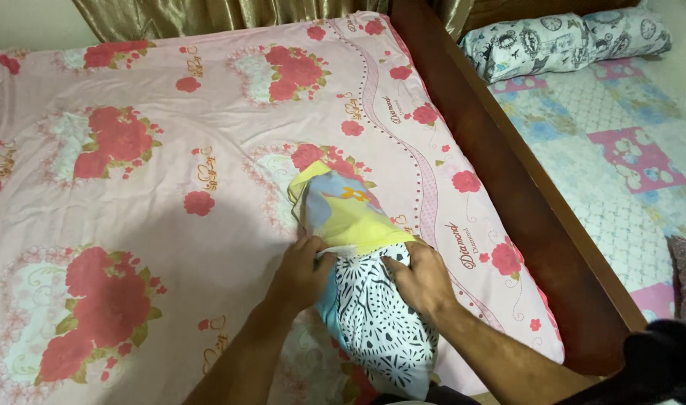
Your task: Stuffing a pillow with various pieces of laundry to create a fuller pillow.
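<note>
At lower centre, a yellow case (350,214) is gripped by both closed hands, left (302,274) and right (418,281), being drawn over a black-and-white pillow (380,330); further pulling seems needed.

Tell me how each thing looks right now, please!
Left hand: gripping the yellow pillowcase's open edge.
Right hand: gripping the edge too, on the pillow.
Yellow pillowcase: partly over the pillow's far end.
Black-and-white pillow: mostly uncovered, lying on the bed.
Pink rose bedsheet: spread flat, lightly creased.
Patterned bolster: lying on the neighbouring bed.
</note>
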